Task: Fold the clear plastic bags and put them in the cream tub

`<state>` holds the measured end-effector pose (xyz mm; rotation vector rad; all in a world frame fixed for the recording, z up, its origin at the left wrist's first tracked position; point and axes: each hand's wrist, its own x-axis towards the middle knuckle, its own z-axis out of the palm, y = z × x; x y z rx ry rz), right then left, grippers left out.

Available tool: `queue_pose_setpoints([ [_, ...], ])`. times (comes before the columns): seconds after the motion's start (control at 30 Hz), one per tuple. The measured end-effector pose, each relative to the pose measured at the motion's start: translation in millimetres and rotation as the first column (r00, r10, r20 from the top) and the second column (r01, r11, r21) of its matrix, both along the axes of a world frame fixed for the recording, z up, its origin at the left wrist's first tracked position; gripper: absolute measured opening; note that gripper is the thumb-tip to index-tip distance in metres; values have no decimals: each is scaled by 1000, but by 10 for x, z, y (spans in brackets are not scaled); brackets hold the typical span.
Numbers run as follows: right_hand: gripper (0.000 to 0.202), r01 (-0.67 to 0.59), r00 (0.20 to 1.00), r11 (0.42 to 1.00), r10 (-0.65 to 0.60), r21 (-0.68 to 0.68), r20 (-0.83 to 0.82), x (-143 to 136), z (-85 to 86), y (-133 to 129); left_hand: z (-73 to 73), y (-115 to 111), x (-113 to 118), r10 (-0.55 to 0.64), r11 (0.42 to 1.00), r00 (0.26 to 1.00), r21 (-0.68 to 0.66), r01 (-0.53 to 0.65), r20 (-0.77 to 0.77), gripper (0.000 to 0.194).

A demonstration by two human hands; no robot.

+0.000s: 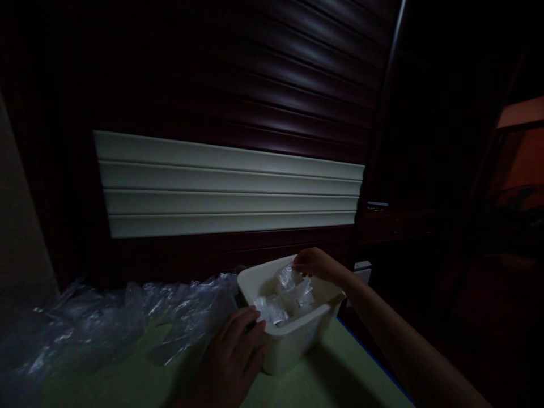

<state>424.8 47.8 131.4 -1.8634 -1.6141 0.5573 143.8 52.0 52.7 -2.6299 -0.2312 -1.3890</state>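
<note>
one dark slatted panel (pixel 238 73) with a pale slatted band (pixel 233 201) stands behind a green surface (pixel 165 374). crumpled clear plastic film (pixel 131 309) lies along the left of this surface. the white plastic bin (pixel 293 345) stands upright on it, right of the film. left hand (pixel 232 354): fingers extended, loosely open and slightly spread, at the bin's near left corner. right hand (pixel 317 263): fingers pinched on a clear plastic packet (pixel 288 276) at the bin's opening, above further clear packets (pixel 277 311) inside.
</note>
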Motion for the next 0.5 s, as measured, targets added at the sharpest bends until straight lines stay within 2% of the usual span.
queue_pose_setpoints([
  [0.33,28,-23,997,971,38,-236,62,-337,-19,193,-82,51,14,74,991,997,111,-75,6,24],
  [0.5,28,12,983,934,54,-358,175,-499,-86,187,-83,34,2,72,988,997,135,-69,-10,25],
])
